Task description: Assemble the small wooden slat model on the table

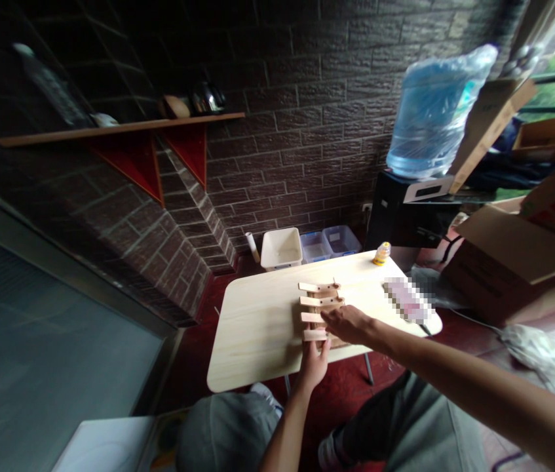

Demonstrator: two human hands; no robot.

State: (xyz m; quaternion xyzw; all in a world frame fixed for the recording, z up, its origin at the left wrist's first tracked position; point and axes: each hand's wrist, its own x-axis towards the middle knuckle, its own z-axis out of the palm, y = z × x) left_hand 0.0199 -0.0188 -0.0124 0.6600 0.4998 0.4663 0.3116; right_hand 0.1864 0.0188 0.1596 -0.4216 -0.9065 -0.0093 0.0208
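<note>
A small wooden rack-like piece [320,301] with several pale slats lies on the light wooden table [257,328]. The slats run crosswise, their free ends toward the left, and dark dots show on the two farther ones. My left hand [315,362] grips the near end of the wooden piece, fingers around the nearest slat. Over its right side, my right hand [346,323] rests with fingers bent together near the third slat. Whether anything small is between those fingers is hidden.
On the table's right side are a small yellow-labelled bottle [382,254] and a blurred-out flat object [409,300]. Bins [281,249] stand behind the table. A water dispenser [395,213] and cardboard boxes [513,255] are at the right.
</note>
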